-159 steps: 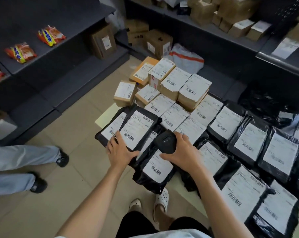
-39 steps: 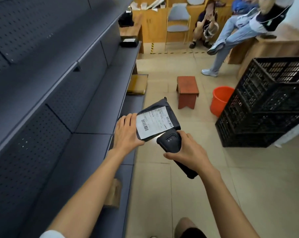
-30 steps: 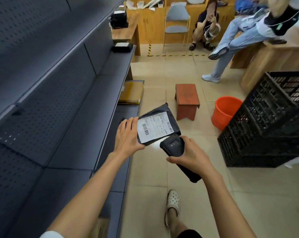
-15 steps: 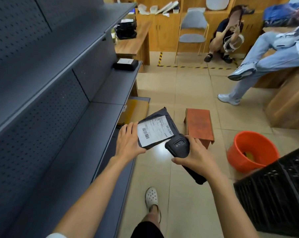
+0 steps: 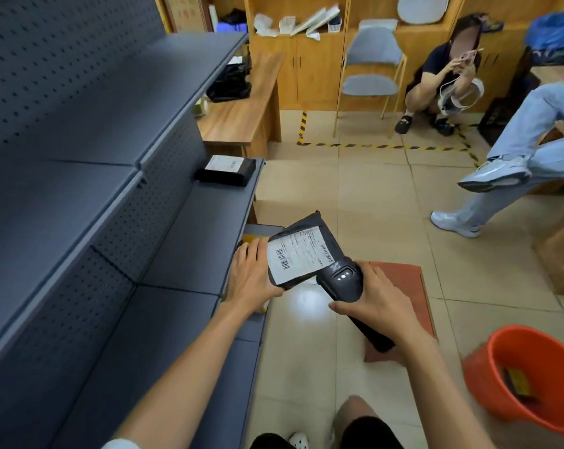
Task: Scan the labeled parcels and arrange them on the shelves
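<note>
My left hand [image 5: 251, 277] grips a black poly-bag parcel [image 5: 303, 251] by its left edge, its white barcode label facing up. My right hand [image 5: 377, 298] holds a black handheld scanner [image 5: 342, 280], whose head sits against the parcel's lower right corner. Both are in the aisle, just right of the grey metal shelves [image 5: 190, 241]. Another black labeled parcel [image 5: 225, 170] lies at the far end of the middle shelf.
A red-brown stool [image 5: 403, 286] stands on the tiled floor under my right hand. An orange bucket [image 5: 530, 377] is at the lower right. A wooden desk [image 5: 241, 118], a chair [image 5: 369, 69], a crouching person [image 5: 442, 79] and a seated person's legs [image 5: 513, 176] lie ahead.
After picking the parcel from the floor pile, I have walked forward along the shelves. The stool and bucket are now closer and the far shelf parcel is nearer. Both hands keep their hold.
</note>
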Demonstrator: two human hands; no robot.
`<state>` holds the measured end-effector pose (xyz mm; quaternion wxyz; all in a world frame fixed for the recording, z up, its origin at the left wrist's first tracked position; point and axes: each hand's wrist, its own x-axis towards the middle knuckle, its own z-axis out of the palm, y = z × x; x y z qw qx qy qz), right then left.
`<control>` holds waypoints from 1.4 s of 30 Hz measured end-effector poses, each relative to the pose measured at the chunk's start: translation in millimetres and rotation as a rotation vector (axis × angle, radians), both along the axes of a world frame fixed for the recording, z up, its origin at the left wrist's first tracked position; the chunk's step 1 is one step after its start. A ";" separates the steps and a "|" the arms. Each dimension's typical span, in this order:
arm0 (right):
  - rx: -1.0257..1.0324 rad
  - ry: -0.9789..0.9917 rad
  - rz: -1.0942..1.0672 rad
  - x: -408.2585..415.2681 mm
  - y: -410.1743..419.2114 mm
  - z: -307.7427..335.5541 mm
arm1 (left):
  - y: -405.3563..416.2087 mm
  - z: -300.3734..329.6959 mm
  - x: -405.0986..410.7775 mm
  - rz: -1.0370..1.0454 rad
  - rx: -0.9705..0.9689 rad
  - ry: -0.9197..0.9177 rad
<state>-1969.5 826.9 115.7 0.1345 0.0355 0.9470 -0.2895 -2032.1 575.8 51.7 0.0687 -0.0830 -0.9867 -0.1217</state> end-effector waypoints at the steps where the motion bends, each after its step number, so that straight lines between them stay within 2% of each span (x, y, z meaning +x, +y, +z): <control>1: 0.002 -0.011 0.004 -23.6 0.6 -4.0 | -0.9 -2.3 -20.4 0.013 0.005 -0.005; 8: -0.012 -0.004 0.147 -208.5 -3.6 -23.7 | -14.7 -24.7 -154.6 0.207 0.025 -0.034; 15: 0.028 0.018 0.366 -397.7 -19.5 -15.3 | -25.8 -23.6 -279.1 0.458 0.040 -0.060; 20: 0.035 -0.001 0.487 -483.8 -52.6 -21.0 | -46.2 -33.5 -320.9 0.643 0.043 -0.134; 25: 0.060 -0.018 0.642 -552.8 -104.7 -37.4 | -76.7 -56.8 -342.7 0.828 0.066 -0.208; 30: 0.109 -0.035 0.754 -600.4 -147.2 -53.1 | -99.6 -77.2 -356.0 1.000 0.113 -0.196; 37: 0.153 -0.069 0.860 -649.0 -189.7 -70.5 | -109.7 -96.9 -380.2 1.207 0.144 -0.413; 42: 0.162 -0.076 0.994 -669.6 -211.2 -83.1 | -95.9 -120.7 -402.3 1.349 0.239 -0.525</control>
